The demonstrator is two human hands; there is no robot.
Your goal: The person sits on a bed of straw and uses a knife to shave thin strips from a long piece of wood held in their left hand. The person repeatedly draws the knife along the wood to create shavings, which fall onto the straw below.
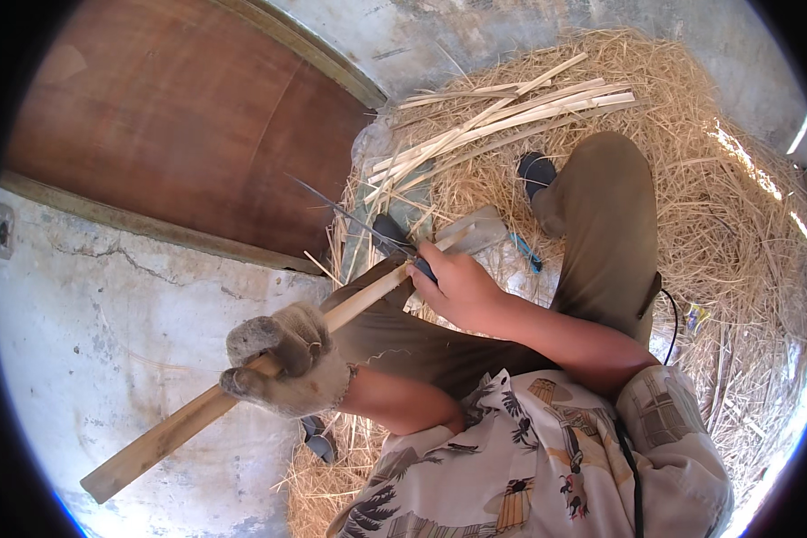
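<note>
Across the lap, a bamboo strip [242, 381] lies slanted; gloved left hand [287, 363] is clenched around its middle to steady it; bare right hand [457, 287] grips a knife [368, 224], blade apparently entering the far end; split strips [511, 108] are piled on straw [717, 224] beyond the knee.

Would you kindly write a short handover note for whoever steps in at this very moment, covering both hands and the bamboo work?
Left hand, in a worn knit glove, grips the long bamboo strip near its middle; the strip slants from lower left up toward the knee.
Right hand, bare, holds the knife, its blade set against the strip's upper end.
Done, judging by the scene: a bundle of thin split strips lies ahead on the heap of shavings.
Left: the strip in hand is still whole along most of its length; how far the cut has gone cannot be seen.
</note>
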